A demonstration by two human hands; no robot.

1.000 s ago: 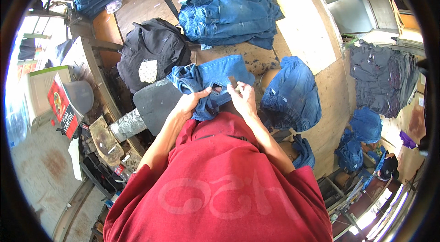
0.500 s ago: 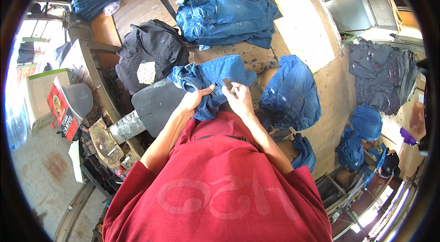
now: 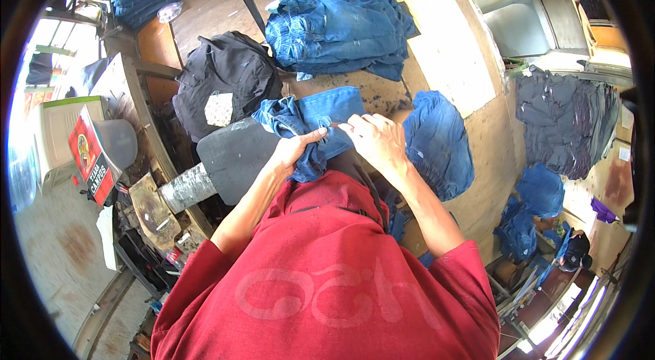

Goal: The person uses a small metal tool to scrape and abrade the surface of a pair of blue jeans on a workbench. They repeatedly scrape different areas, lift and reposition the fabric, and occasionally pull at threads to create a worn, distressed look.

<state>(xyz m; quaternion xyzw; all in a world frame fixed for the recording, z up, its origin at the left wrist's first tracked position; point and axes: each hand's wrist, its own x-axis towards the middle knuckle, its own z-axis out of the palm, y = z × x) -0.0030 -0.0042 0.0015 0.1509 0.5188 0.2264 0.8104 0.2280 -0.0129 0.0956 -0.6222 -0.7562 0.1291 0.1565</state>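
Currently both hands pinch one pair of blue jeans at frame centre: the left hand grips its edge, the right hand holds a small part with closed fingertips. A stack of jeans at upper centre looks finished, and a loose heap at the right seems to wait.

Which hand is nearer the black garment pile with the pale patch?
Left. The left hand grips the blue denim jeans just right of the black garment pile; the right hand pinches the same jeans farther right, beside the rounded blue denim bundle.
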